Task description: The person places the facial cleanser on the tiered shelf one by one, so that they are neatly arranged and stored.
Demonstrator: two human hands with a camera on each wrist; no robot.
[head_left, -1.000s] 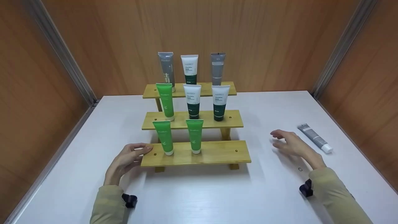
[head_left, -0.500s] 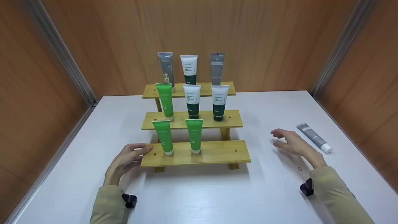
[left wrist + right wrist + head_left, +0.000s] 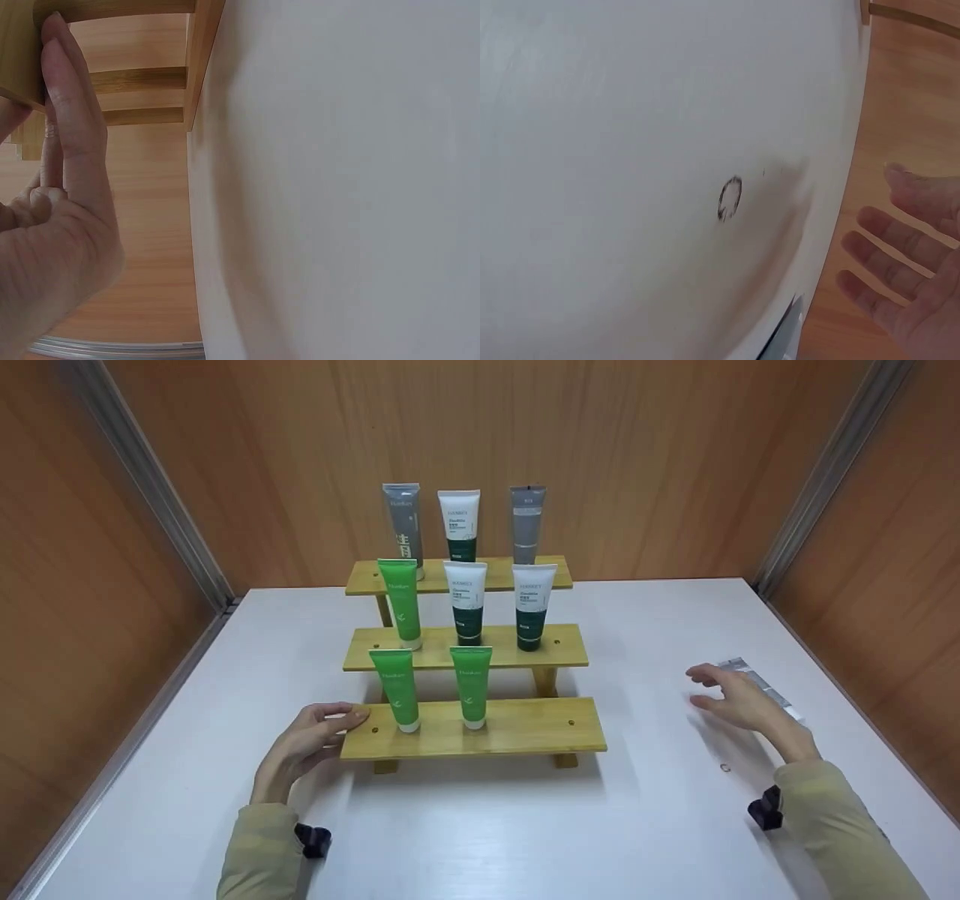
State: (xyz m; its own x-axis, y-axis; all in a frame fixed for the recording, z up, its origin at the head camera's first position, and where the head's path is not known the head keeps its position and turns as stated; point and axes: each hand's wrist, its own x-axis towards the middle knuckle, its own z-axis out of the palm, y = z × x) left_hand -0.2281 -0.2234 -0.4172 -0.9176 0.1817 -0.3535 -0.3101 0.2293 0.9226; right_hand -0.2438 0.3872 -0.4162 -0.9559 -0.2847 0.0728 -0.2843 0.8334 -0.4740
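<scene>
My left hand [image 3: 301, 741] pinches the left end of the lowest board of a three-step wooden display stand [image 3: 525, 727]. Its thumb lies on top and its fingers reach underneath, as the left wrist view shows. Two green tubes [image 3: 471, 686] stand cap-down on that board, left of its right half. Over at the right, my right hand [image 3: 750, 711] hovers above the table with fingers loosely spread and nothing in them. A grey tube [image 3: 770, 688] lies on the table there, partly hidden behind the hand; a sliver of the tube [image 3: 784, 337] shows in the right wrist view.
The middle board holds a green tube [image 3: 403, 604] and two white-and-dark-green tubes [image 3: 469, 600]. On the top board stand two grey tubes [image 3: 527, 525] and a white-and-dark-green tube [image 3: 458, 525]. Wood-grain panels [image 3: 637, 457] enclose the white table [image 3: 480, 840]. A small dark ring mark [image 3: 730, 199] is on its surface.
My right hand has moved right, so it now overlaps the lying grey tube in the head view. The left hand has kept its hold on the stand, and the standing tubes are unmoved.
</scene>
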